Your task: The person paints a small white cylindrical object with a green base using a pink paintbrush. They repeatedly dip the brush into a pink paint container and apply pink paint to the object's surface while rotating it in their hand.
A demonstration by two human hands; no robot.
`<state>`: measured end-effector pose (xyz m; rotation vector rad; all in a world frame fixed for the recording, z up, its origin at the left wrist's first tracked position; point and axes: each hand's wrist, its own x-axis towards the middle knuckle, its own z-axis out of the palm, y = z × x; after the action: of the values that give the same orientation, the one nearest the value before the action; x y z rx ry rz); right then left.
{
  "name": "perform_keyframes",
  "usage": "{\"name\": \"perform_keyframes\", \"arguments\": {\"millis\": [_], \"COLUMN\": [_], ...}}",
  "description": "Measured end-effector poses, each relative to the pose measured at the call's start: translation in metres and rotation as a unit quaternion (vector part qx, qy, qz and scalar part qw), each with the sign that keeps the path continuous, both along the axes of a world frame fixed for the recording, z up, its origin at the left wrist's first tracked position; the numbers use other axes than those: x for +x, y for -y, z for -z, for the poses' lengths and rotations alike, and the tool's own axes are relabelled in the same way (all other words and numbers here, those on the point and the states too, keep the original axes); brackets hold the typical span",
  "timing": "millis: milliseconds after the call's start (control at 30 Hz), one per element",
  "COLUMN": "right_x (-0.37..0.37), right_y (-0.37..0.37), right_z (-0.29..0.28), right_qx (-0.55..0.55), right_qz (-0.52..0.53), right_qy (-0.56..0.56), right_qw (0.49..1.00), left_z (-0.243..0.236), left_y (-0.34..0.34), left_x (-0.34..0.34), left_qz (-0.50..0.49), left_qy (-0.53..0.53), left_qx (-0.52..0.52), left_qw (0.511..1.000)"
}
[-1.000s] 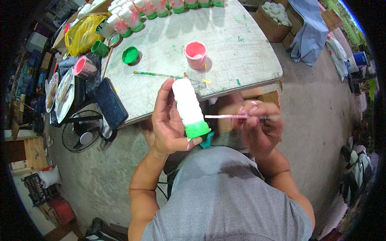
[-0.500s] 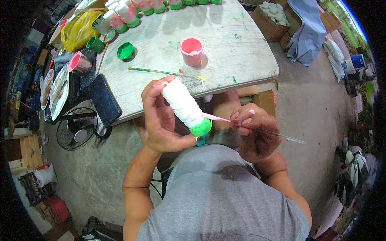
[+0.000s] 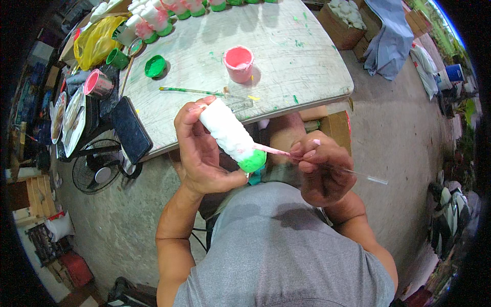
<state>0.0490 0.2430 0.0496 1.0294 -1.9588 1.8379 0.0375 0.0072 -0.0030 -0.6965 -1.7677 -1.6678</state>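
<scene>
My left hand (image 3: 197,153) grips a white, bumpy cylinder (image 3: 225,128) by its two ends, fingers at the top and thumb at the base. The cylinder tilts, and its rounded lower end is painted green, with a trace of pink just above. Between the fingertips of my right hand (image 3: 325,166) is a thin paintbrush (image 3: 276,150) with a clear handle. Its pink-coated tip touches the cylinder by the edge of the green. On the table beyond stands a tub of pink paint (image 3: 238,64).
Another brush (image 3: 199,92) lies near the edge of the white table (image 3: 291,66), by a green paint lid or tub (image 3: 155,66). A dark phone-like slab (image 3: 132,129) rests at the left corner. Several white, pink and green cylinders (image 3: 194,7) line the far side. A fan (image 3: 99,169) stands below left.
The view has shifted slightly, so most things sit a little further left. Both hands keep their holds, and the brush tip stays against the cylinder.
</scene>
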Motion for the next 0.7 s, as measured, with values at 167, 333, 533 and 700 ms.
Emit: {"name": "perform_keyframes", "arguments": {"millis": [167,333,533,700], "right_x": [0.0017,0.0005,0.0067,0.0037], "right_y": [-0.003,0.0001,-0.0021,0.0039], "right_z": [-0.0034,-0.0053,0.0036,0.0019], "right_qx": [0.05,-0.012,0.014,-0.057], "right_qz": [-0.023,-0.029,-0.006,0.007], "right_qy": [0.002,0.014,0.022,0.032], "right_qw": [0.998,0.999,1.0,0.998], "left_z": [-0.0007,-0.0001,0.0005,0.0004], "left_y": [0.0024,0.002,0.003,0.0024], "left_x": [-0.0015,0.0005,0.0005,0.0013], "left_qz": [-0.017,-0.02,-0.017,-0.015], "left_qy": [-0.008,-0.002,-0.002,0.006], "left_qx": [-0.025,-0.022,-0.017,-0.018], "left_qw": [1.0,1.0,1.0,1.0]}}
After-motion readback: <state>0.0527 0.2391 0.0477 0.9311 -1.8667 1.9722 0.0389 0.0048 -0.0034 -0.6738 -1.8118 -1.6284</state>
